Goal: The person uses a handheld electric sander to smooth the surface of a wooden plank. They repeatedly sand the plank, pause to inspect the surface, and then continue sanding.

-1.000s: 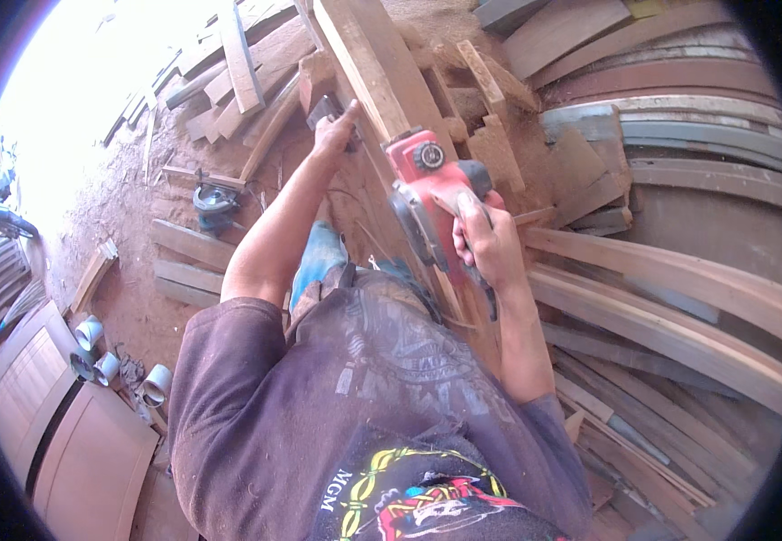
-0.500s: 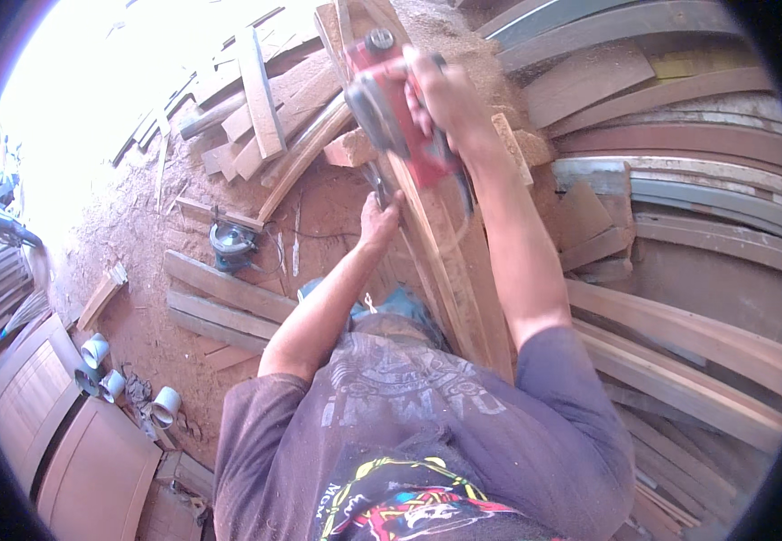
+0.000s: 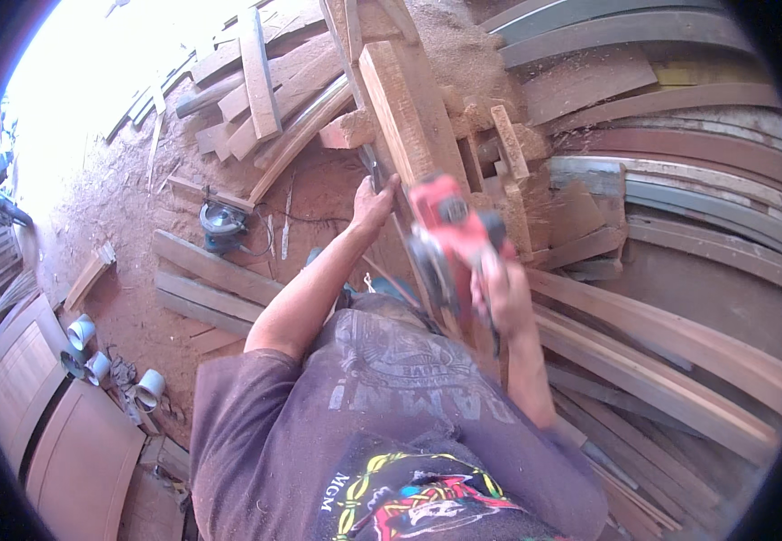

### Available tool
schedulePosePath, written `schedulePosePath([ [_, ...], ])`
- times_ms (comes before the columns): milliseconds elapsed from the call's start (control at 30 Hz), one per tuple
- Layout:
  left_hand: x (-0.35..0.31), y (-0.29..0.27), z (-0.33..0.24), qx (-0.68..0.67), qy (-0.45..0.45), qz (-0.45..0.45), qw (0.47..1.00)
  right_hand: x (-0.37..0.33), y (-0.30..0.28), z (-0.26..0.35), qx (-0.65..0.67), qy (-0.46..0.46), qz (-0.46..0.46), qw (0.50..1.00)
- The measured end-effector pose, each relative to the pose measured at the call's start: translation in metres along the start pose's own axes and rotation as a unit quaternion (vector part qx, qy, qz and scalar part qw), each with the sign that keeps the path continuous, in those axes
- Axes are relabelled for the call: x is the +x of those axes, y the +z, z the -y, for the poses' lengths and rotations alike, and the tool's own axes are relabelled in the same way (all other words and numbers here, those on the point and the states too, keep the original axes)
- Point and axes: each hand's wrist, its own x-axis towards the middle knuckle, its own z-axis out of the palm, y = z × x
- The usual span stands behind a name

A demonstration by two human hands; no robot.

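My right hand [image 3: 503, 293] grips the rear handle of a red electric hand planer [image 3: 449, 216], slightly blurred. The planer rests over the near part of a long wooden beam [image 3: 400, 108], hiding the wood beneath it. Along the beam's left side, my left hand [image 3: 374, 206] is closed around a narrow dark grey piece [image 3: 370, 162] whose kind I cannot make out. The beam lies on a wider timber support [image 3: 436, 99] that runs away from me.
Sawdust and stacked boards [image 3: 661, 189] fill the right side. A circular saw [image 3: 221, 221] sits on the floor at left, near loose planks [image 3: 215, 261]. Panelled doors [image 3: 84, 451] and several pale pipe pieces [image 3: 149, 388] lie at lower left. An upright wood block [image 3: 510, 140] stands beside the support.
The planer and my right hand have come back along the beam toward me, uncovering its far end. My left hand stays at the beam's left side.
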Motion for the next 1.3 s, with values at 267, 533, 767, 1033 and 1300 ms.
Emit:
schedulePosePath([
  [267,0.021,0.001,0.045,-0.029,0.053,0.01,0.998,0.049,0.021,0.047,0.036,-0.011,-0.008,0.999],
  [533,0.0,0.008,0.01,0.028,0.088,-0.048,0.995,0.274,0.067,0.207,0.045,-0.154,0.065,0.985],
  [767,0.013,0.006,0.013,0.004,0.102,-0.021,0.995,0.206,0.05,0.153,0.046,-0.102,0.074,0.991],
  [1033,0.05,-0.029,0.019,-0.035,0.041,-0.019,0.998,-0.011,0.004,0.007,0.025,-0.071,0.04,0.996],
  [1300,-0.057,-0.056,0.115,-0.084,-0.043,-0.05,0.994,-0.222,-0.053,-0.168,0.015,-0.033,-0.026,0.999],
])
